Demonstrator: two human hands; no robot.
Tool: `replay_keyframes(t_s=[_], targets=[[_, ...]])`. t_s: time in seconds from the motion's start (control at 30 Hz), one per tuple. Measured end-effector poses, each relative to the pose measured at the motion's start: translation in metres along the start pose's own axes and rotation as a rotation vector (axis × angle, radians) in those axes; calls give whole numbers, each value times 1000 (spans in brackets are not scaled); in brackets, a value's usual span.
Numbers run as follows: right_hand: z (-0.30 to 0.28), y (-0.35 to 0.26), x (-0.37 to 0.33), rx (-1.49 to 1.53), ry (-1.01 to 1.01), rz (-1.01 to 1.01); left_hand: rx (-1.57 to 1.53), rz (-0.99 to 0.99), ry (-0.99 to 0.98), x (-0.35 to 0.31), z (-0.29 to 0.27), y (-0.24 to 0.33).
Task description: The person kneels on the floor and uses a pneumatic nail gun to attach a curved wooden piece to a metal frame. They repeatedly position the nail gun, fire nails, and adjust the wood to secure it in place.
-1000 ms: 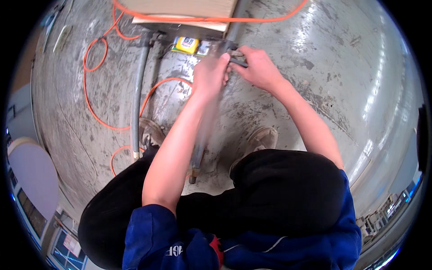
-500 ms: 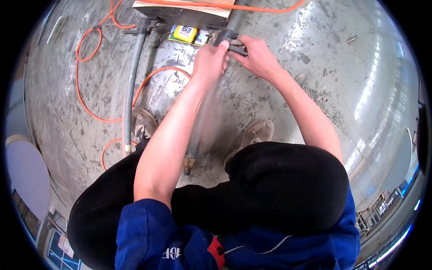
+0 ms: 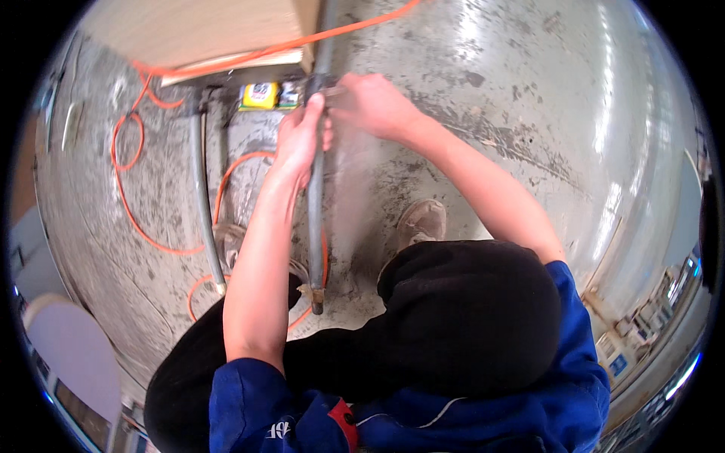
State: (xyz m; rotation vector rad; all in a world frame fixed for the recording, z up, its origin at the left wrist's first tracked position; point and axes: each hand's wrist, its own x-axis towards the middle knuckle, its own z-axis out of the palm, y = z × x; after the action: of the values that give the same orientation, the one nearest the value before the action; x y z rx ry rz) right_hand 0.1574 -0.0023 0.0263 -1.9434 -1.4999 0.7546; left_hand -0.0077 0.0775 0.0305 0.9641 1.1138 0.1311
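Observation:
A grey metal pipe clamp (image 3: pixel 316 219) runs from under the edge of a pale wooden board stack (image 3: pixel 204 34) back toward my knees. My left hand (image 3: pixel 297 143) is wrapped round its pipe just below the dark clamp head (image 3: pixel 317 83), thumb lying along the top. Close on the right of that head, my right hand (image 3: pixel 371 106) has its fingers curled in on the clamp's jaw part; motion blurs them, and the fingertips are partly hidden. A second pipe clamp (image 3: pixel 201 181) lies to the left, untouched, its far end also at the boards.
An orange hose (image 3: pixel 302 39) crosses the boards and loops over the scuffed grey floor (image 3: pixel 483 181) at the left. A small yellow item (image 3: pixel 260 95) rests on a flat green-edged package (image 3: pixel 289 94) between the clamps. My shoes (image 3: pixel 423 220) stand near the pipe ends.
The view has shifted, showing more of the boards. The held pipe, blurred and slanted before, now lies straighter. My right hand's fingers have curled in further at the clamp head; my left keeps its grip.

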Motion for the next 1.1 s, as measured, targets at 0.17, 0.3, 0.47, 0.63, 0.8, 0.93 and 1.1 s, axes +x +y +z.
replay_keyframes(t_s=[0.17, 0.3, 0.47, 0.63, 0.8, 0.93, 1.1], targets=[[-2, 9, 0, 41, -29, 91, -100, -5, -3, -5, 10, 7], [-5, 14, -5, 127, 6, 76, -106, -2, -10, -4, 15, 8], [-13, 33, -22, 329, 5, -11, -79, 3, 42, -9, 19, 10], [-28, 124, -31, 166, 511, 349, -99, -9, -3, -8, 20, 9], [-63, 275, -52, -212, 991, 591, -69, -25, 44, -7, 26, 8], [-125, 308, -63, -242, 1037, 900, -66, -35, 84, -10, 22, 9], [-135, 338, -63, -544, 973, 1054, -73, -55, 34, -7, 10, 5]])
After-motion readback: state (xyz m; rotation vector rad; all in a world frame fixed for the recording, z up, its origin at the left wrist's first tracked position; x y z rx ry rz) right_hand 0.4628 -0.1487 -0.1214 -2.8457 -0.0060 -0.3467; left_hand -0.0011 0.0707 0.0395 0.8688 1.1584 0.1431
